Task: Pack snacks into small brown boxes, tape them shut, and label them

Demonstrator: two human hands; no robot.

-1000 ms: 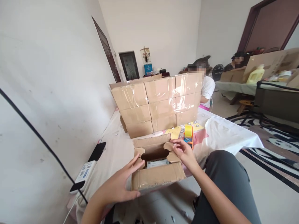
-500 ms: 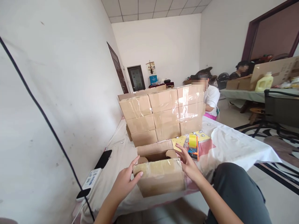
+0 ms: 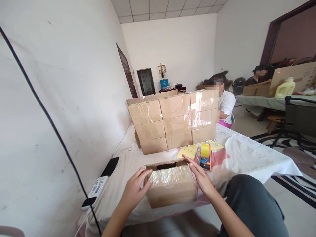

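In front of me a small cardboard box (image 3: 170, 194) sits at the table's near edge. Clear tape covers its near top flap, and a dark gap shows behind that flap. My left hand (image 3: 137, 186) rests on the box's left top corner, thumb and fingers apart. Along the right side lies my right hand (image 3: 201, 176), its fingers stretched out flat over the corner of the top. Just right of that hand stands a tape dispenser (image 3: 205, 158) with a yellow roll and orange and blue parts.
Behind the box, several taped cardboard boxes (image 3: 176, 125) stand stacked like a wall. A power strip (image 3: 97, 189) and a black phone (image 3: 110, 167) lie at left, beside a hanging black cable (image 3: 53, 124). A person in white (image 3: 227, 102) sits beyond the stack.
The box's far flap has come down from upright toward the opening. My left fingers have moved inward over the top corner. My right hand has shifted slightly, and the view has turned a little left.
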